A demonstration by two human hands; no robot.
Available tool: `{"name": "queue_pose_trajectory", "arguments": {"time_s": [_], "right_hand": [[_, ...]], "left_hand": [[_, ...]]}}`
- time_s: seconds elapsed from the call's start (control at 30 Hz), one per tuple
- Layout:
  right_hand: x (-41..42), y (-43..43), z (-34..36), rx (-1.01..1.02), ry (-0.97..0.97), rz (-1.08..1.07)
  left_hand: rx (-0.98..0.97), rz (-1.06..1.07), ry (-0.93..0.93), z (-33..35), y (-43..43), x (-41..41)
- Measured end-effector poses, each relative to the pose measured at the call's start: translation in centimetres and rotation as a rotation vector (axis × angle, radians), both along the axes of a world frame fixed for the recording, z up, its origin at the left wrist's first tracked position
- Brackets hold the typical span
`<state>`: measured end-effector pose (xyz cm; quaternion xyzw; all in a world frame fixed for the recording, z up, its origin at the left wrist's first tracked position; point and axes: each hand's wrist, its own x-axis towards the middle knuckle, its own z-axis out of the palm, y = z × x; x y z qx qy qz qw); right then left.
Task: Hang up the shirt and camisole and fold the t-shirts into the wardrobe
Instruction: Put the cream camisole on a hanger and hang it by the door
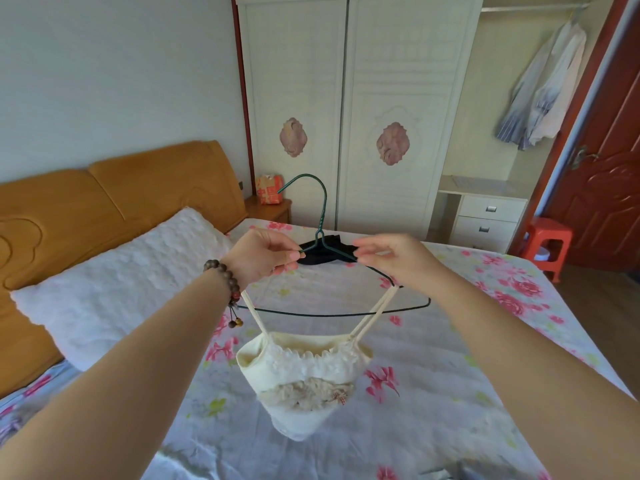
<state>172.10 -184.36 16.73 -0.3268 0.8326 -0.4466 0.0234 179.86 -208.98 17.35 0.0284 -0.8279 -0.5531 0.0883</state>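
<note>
Both hands raised over the bed, mid-scene. Left hand (266, 252) pinches the left shoulder of a thin green wire hanger (321, 220) between thumb and fingertips. Right hand (391, 254) pinches the right shoulder wire the same way, other fingers loosely curled. Hook stands upright, curving left; neck is twisted wire; bottom bar bows slightly.

Camisole (304, 375) hangs from the hanger, below the hands and above the sheet. Cream knit, narrow cord straps, scalloped lace along the neckline, a beige lace band across the middle. Left strap runs up under the left hand; the two right straps cross the wire just below the right hand.

Bead bracelet (225, 275) on the left wrist: round dark wooden beads, small dangling charm.

Bed sheet (485, 306) is pale with pink flowers and lightly creased. Fluffy white pillow (114, 282) to the left, against a smooth orange wooden headboard (104, 202). Black cloth (318, 258) lies flat on the far part of the bed, behind the hanger.

White panelled wardrobe (346, 98) at the far side; a pale shirt (550, 91) hangs limp from the rail in its open right section. Red plastic stool (549, 242) far right.
</note>
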Motion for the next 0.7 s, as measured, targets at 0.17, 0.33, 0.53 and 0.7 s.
{"name": "queue_pose_trajectory", "arguments": {"time_s": [0.17, 0.33, 0.53, 0.7], "right_hand": [[1.0, -3.4, 3.0, -0.004, -0.178, 0.138], [0.5, -3.9, 3.5, -0.006, -0.175, 0.003], [-0.6, -3.3, 3.2, -0.145, -0.302, -0.208], [-1.0, -3.1, 2.7, -0.308, -0.506, -0.285]], "left_hand": [[0.011, -0.078, 0.002, 0.2, 0.8, -0.7], [0.044, -0.088, 0.018, 0.0, 1.8, -2.0], [0.070, 0.114, 0.219, -0.4, 3.0, -3.2], [0.290, 0.097, 0.119, -0.3, 4.4, -2.1]]}}
